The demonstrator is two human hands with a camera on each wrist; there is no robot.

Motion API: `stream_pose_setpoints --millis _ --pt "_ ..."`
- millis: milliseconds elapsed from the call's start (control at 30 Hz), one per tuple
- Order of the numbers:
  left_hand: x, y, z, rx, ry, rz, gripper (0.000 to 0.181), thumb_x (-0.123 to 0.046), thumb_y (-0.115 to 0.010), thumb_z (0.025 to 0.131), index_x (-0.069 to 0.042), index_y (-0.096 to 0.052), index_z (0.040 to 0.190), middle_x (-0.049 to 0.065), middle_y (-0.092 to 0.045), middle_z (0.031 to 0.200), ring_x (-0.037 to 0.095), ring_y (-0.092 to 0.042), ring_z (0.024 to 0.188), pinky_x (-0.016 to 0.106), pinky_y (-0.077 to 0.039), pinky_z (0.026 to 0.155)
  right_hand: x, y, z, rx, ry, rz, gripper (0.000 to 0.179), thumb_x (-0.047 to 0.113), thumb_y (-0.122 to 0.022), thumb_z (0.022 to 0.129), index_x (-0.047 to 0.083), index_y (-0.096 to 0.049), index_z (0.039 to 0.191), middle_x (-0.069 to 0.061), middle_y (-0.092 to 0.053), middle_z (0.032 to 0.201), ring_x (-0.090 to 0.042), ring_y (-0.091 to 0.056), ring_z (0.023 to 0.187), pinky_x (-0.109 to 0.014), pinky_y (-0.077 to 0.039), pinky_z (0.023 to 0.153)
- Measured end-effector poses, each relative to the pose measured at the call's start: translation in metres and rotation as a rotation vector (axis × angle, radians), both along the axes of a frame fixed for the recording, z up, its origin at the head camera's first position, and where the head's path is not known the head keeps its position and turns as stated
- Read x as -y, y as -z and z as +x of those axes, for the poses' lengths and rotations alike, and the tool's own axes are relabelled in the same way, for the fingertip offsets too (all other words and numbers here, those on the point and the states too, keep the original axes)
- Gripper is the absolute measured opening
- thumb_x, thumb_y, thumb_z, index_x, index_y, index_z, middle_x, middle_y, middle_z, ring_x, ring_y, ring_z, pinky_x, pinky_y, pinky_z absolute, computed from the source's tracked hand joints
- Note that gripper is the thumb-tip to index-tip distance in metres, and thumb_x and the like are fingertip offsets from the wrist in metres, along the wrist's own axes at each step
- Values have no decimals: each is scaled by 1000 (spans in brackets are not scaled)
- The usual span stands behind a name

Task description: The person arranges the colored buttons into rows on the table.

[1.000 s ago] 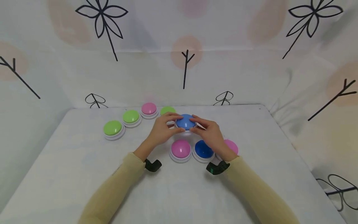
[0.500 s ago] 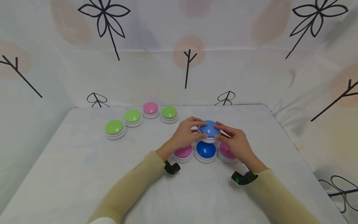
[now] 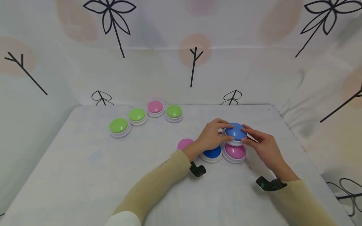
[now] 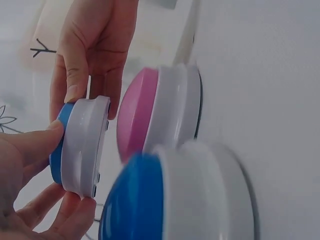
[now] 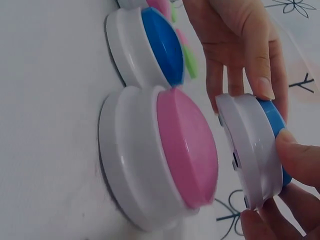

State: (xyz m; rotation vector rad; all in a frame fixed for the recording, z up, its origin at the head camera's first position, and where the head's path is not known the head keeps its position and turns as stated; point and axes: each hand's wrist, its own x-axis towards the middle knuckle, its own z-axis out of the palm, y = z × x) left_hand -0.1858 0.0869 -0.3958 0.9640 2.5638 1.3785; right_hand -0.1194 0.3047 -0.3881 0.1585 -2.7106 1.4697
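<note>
Between both hands is a light-blue push button (image 3: 236, 131) with a white base (image 4: 82, 147). My left hand (image 3: 212, 135) grips its left side, thumb in front and fingers behind. On the opposite side my right hand (image 3: 264, 147) pinches it the same way. Both wrist views show the button's underside with small dark feet, raised off the table. In the head view it overlaps the back of a pink button (image 3: 235, 152). Left of that, a dark-blue button (image 3: 212, 153) and another pink button (image 3: 185, 143) are partly covered by my left hand and wrist.
Farther back on the white table (image 3: 85, 175), a curved row has a green button (image 3: 118, 126), a second green one (image 3: 137, 115), a pink one (image 3: 155, 107) and a third green one (image 3: 174, 112). A patterned cloth wall (image 3: 158, 72) rises behind the table.
Both hands have carried the light-blue button to the right, from behind the near row, past the dark-blue button, to the right-hand pink one. The view has shifted slightly.
</note>
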Motion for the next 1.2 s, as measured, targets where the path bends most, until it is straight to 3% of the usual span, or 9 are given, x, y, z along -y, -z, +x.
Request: stream_pose_setpoints --millis 300,533,700,867,1200 --pt "-53 3 8 -3 -14 -117 41 -36 -77 88 -30 -69 128 -10 -56 129 2 -51 118 12 -40 93 -42 10 19 -4 93 45 53 29 -67 96 4 -55 141 -8 -48 149 -22 -43 139 -9 -44 88" --pt "-80 8 11 -14 5 -195 41 -41 -77 87 -36 -69 127 -15 -55 126 -3 -51 109 8 -39 86 -65 17 33 24 142 27 53 29 -66 97 5 -54 142 -2 -45 151 -11 -40 139 -6 -42 88" --pt "-89 10 11 -49 64 -259 42 -41 -76 88 -36 -67 129 -13 -56 125 -3 -51 104 9 -39 83 -72 21 39 57 165 78 56 33 -65 97 5 -52 144 -6 -43 152 -18 -37 142 -4 -40 90" --pt "-92 14 10 -92 101 -352 45 -43 -75 88 -36 -65 131 -10 -55 125 -1 -53 106 13 -43 89 -75 28 39 91 173 107 60 36 -66 96 2 -51 143 -7 -43 152 -30 -34 143 -7 -38 93" --pt "-93 15 9 -84 124 -466 51 -48 -75 86 -39 -61 135 -14 -56 125 -2 -53 109 15 -44 92 -80 34 40 163 139 128 63 38 -69 94 1 -52 143 -4 -45 151 -30 -35 143 -4 -42 88"
